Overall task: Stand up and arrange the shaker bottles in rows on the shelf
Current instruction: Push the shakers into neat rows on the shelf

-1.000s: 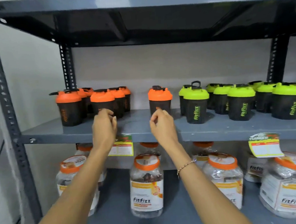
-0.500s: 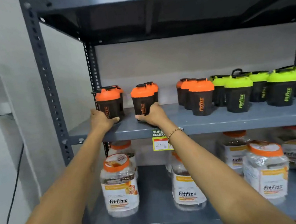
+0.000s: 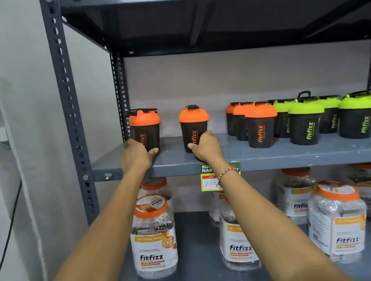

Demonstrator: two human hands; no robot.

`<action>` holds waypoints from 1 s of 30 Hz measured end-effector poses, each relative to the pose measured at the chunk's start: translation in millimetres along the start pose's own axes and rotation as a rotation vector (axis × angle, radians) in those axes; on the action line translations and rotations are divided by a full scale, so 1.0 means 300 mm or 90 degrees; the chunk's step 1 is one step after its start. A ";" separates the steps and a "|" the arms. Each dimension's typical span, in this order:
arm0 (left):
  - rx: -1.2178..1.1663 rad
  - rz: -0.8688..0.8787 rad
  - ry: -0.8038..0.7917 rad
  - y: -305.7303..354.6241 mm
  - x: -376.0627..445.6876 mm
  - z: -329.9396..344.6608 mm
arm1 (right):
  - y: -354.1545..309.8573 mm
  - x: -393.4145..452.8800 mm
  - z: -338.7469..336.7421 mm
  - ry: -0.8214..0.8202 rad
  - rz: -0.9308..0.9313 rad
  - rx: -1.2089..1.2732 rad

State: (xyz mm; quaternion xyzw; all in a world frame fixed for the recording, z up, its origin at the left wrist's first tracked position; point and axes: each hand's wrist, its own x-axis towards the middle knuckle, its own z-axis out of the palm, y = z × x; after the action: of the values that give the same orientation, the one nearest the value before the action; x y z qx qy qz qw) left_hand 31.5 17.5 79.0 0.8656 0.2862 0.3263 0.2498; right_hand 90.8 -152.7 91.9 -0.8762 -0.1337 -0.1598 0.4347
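Black shaker bottles stand upright on the grey middle shelf [image 3: 250, 158]. My left hand [image 3: 135, 156] grips the base of the leftmost orange-lidded shaker [image 3: 145, 128], with more orange shakers hidden behind it. My right hand [image 3: 204, 147] grips the base of the second orange-lidded shaker [image 3: 194, 125]. To the right stands a row of three orange-lidded shakers [image 3: 259, 124], then several green-lidded shakers [image 3: 305, 123] in rows toward the right edge.
The perforated grey upright [image 3: 67, 107] bounds the shelf on the left, with a white wall beyond. A price tag [image 3: 210, 176] hangs from the shelf edge under my right wrist. Clear fitfizz jars [image 3: 154, 237] with orange lids fill the shelf below.
My view has swung left and closer. Both hands went from reaching in mid-air to gripping the bases of the two left orange shakers; these now stand a little nearer the shelf's front.
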 end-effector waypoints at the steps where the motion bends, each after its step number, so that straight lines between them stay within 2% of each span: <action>1: 0.002 0.005 -0.001 0.000 -0.002 -0.003 | 0.000 0.002 -0.007 0.001 0.014 -0.003; 12: 0.010 0.032 0.010 -0.010 -0.003 0.002 | 0.011 0.015 -0.006 0.003 0.029 0.011; 30: -0.028 -0.031 0.010 0.007 -0.013 -0.011 | 0.015 0.013 -0.011 0.015 0.013 -0.005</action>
State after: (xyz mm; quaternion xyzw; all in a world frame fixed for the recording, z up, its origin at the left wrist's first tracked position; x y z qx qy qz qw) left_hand 27.4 14.1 80.8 0.8500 0.3021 0.3330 0.2747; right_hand 95.5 -157.7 92.1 -0.8772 -0.1190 -0.1659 0.4346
